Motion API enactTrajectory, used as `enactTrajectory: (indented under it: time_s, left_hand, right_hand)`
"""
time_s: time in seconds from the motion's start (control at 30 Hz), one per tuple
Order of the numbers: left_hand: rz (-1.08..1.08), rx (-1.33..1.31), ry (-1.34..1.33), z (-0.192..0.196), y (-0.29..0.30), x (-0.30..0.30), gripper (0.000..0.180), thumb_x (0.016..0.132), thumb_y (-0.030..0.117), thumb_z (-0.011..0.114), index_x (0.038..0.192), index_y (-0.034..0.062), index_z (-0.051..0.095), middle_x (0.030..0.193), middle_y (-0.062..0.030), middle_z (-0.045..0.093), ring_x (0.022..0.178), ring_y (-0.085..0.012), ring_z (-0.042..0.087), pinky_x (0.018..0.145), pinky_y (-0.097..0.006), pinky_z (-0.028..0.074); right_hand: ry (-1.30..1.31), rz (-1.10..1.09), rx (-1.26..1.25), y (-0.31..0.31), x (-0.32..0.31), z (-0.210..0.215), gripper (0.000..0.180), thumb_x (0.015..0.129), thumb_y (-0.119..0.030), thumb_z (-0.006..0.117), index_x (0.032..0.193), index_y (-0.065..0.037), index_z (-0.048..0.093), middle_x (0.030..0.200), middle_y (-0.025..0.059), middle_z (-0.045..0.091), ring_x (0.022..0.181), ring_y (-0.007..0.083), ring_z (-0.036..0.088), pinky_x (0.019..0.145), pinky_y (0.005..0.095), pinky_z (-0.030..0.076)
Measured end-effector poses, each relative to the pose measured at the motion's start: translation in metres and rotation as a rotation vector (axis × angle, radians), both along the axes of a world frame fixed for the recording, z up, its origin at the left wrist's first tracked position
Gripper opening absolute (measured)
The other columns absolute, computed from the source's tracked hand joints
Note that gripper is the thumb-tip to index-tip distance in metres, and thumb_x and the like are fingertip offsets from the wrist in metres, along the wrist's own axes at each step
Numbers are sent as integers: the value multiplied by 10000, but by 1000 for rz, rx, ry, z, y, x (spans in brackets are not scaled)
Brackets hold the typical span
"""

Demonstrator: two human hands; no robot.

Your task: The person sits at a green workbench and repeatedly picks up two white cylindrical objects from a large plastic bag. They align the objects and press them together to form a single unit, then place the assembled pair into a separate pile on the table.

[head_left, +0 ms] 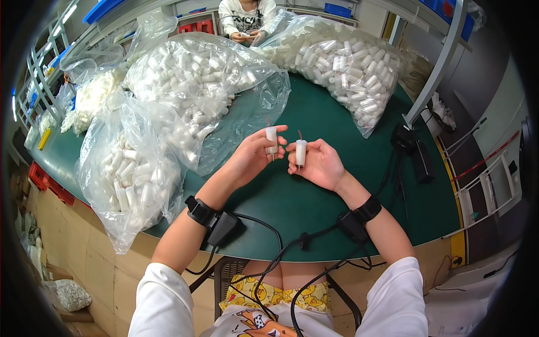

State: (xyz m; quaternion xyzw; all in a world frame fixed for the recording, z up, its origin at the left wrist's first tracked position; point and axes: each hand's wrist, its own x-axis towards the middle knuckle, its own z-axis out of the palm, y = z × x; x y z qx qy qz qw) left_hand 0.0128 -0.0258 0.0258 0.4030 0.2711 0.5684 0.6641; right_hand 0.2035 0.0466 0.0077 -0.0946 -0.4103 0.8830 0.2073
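Observation:
My left hand (254, 157) grips a small white cylinder (272, 137) upright between thumb and fingers, a thin reddish wire sticking out of its top. My right hand (318, 164) pinches a second white cylinder (301, 152), also upright with a thin wire at the top. The two hands are close together above the green table (337, 191), the cylinders a few centimetres apart. Both wrists wear black bands with cables running down toward my lap.
Clear plastic bags full of white cylinders lie on the table: one at the near left (132, 174), a large one behind it (196, 84), another at the back right (342, 64). A person's hands (247, 38) work at the far edge. Black devices (412, 149) sit at the right.

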Motion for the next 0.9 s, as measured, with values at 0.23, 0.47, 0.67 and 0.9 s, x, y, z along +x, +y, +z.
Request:
enactTrajectory:
  time_s: [0.23, 0.47, 0.67, 0.9]
  left_hand:
    - [65, 40, 171, -2, 0, 5, 273, 878, 156, 579, 1111, 56, 479, 921, -12, 548, 822, -116, 529, 738, -254, 422]
    - [95, -40, 235, 0, -3, 4, 197, 880, 166, 583, 936, 107, 403, 776, -6, 511, 649, -82, 465, 596, -234, 369]
    - [20, -21, 229, 5, -5, 4, 195, 910, 223, 534, 916, 111, 374, 656, 15, 426, 539, -79, 385, 530, -251, 348]
    - [-34, -83, 65, -1, 0, 4, 371, 936, 399, 277, 755, 92, 384, 558, 21, 309, 466, -101, 294, 441, -242, 268]
  right_hand:
    - [-90, -162, 82, -7, -2, 7, 253, 940, -228, 456, 1057, -6, 490, 832, 68, 544, 791, 179, 539, 788, 322, 444]
    - [-30, -160, 125, -1, -1, -3, 143, 911, -177, 544, 881, -84, 439, 724, 17, 481, 678, 139, 512, 695, 304, 440]
    - [23, -112, 69, 4, 3, -3, 190, 932, -246, 497, 882, -72, 440, 610, 2, 404, 553, 104, 402, 631, 283, 386]
    - [37, -63, -7, 1, 0, 2, 400, 915, -412, 303, 779, -63, 444, 579, 13, 371, 534, 133, 371, 661, 317, 375]
